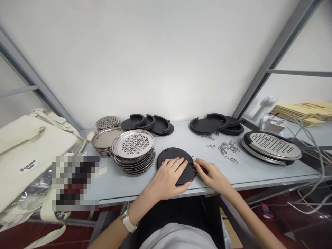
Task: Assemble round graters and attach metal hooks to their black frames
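A round black disc (171, 155) lies near the front edge of the table. My left hand (171, 173) rests on top of it, fingers stretched flat and thumb along the near rim. At the disc's right edge my right hand (209, 174) is closed, pinching a small wire snap hook (193, 159) between thumb and fingertips. Part of the hook is hidden by the fingers. Several loose snap hooks (229, 148) lie in a small heap further right. Left of the disc stands a stack of round metal grater plates (133, 143), the top one with raised teeth.
More metal plates (106, 138) stand at the left. Black round holders (210, 123) lie along the wall. A stack with a slotted metal plate (275, 144) is at the right. A cream bag (38, 148) covers the left end; cables (315, 148) hang at the right.
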Demonstrator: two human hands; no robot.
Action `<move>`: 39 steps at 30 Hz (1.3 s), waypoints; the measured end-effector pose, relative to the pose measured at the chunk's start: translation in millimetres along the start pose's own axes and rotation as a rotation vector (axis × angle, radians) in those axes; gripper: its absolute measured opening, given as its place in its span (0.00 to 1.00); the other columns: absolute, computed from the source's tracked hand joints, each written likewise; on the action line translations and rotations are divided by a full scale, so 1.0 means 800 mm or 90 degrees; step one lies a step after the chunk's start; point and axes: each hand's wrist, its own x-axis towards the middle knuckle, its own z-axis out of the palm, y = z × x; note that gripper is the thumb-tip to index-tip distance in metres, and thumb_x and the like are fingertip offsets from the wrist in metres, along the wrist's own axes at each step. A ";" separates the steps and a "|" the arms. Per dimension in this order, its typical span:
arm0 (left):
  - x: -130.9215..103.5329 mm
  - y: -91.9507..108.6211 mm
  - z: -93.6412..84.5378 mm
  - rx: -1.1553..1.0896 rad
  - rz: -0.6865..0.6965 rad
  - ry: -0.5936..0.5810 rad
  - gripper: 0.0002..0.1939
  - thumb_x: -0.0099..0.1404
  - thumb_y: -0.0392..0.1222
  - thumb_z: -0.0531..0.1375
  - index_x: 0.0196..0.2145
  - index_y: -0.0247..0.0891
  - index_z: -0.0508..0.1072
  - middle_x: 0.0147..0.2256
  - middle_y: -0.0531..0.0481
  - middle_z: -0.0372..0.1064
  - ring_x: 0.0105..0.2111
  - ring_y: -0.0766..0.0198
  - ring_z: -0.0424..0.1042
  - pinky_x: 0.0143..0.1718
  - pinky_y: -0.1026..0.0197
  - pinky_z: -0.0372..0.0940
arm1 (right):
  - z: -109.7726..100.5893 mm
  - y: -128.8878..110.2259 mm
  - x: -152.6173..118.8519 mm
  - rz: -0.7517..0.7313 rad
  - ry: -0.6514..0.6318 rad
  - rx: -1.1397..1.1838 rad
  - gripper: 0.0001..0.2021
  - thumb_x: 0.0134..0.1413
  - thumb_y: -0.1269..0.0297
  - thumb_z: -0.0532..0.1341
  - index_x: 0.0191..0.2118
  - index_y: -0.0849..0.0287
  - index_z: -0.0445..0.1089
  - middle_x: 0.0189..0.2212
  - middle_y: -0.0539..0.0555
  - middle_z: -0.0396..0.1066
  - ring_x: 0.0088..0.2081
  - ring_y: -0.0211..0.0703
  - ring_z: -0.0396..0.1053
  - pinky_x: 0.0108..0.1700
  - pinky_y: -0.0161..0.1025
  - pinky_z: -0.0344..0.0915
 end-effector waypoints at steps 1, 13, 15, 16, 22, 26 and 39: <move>0.000 0.000 0.000 -0.001 0.000 -0.001 0.31 0.66 0.53 0.53 0.61 0.34 0.57 0.60 0.40 0.56 0.59 0.51 0.57 0.58 0.48 0.54 | 0.000 0.000 0.000 0.000 -0.001 -0.001 0.15 0.65 0.58 0.47 0.26 0.55 0.50 0.19 0.43 0.51 0.21 0.35 0.52 0.26 0.34 0.50; 0.000 0.000 0.001 -0.001 0.004 0.007 0.30 0.66 0.52 0.54 0.61 0.34 0.57 0.60 0.40 0.57 0.59 0.52 0.57 0.58 0.49 0.55 | 0.000 0.000 0.000 0.000 -0.003 -0.005 0.15 0.64 0.59 0.48 0.25 0.55 0.49 0.18 0.43 0.50 0.20 0.34 0.50 0.25 0.34 0.49; 0.000 0.000 0.000 0.000 0.003 0.008 0.30 0.66 0.52 0.54 0.61 0.34 0.57 0.60 0.40 0.57 0.59 0.52 0.57 0.58 0.49 0.54 | 0.000 0.000 0.001 -0.001 0.001 -0.006 0.15 0.64 0.60 0.48 0.25 0.56 0.49 0.17 0.43 0.50 0.20 0.34 0.50 0.25 0.34 0.48; 0.000 0.000 0.000 0.000 0.003 0.008 0.30 0.66 0.52 0.54 0.61 0.34 0.57 0.60 0.40 0.57 0.59 0.52 0.57 0.58 0.49 0.54 | 0.000 0.000 0.000 -0.001 0.002 -0.006 0.15 0.64 0.60 0.48 0.25 0.56 0.49 0.18 0.43 0.50 0.20 0.34 0.50 0.25 0.34 0.49; -0.001 0.000 0.000 -0.008 0.001 0.007 0.30 0.66 0.52 0.54 0.61 0.35 0.57 0.60 0.40 0.57 0.59 0.51 0.57 0.57 0.48 0.55 | 0.000 0.001 -0.002 -0.003 -0.001 -0.002 0.15 0.64 0.60 0.48 0.25 0.55 0.49 0.18 0.43 0.49 0.20 0.34 0.50 0.25 0.34 0.48; -0.001 0.001 -0.001 -0.008 0.001 0.008 0.30 0.66 0.52 0.54 0.61 0.35 0.56 0.60 0.40 0.57 0.59 0.51 0.57 0.58 0.48 0.55 | 0.001 0.002 -0.001 -0.006 0.002 0.000 0.15 0.64 0.60 0.48 0.25 0.55 0.49 0.18 0.43 0.49 0.21 0.34 0.50 0.25 0.34 0.49; 0.000 0.000 -0.001 -0.004 -0.003 0.002 0.30 0.66 0.52 0.54 0.61 0.35 0.58 0.60 0.40 0.57 0.59 0.51 0.57 0.58 0.48 0.55 | -0.001 -0.003 -0.001 -0.002 -0.001 0.001 0.15 0.64 0.60 0.48 0.25 0.55 0.49 0.18 0.43 0.50 0.20 0.34 0.50 0.25 0.33 0.49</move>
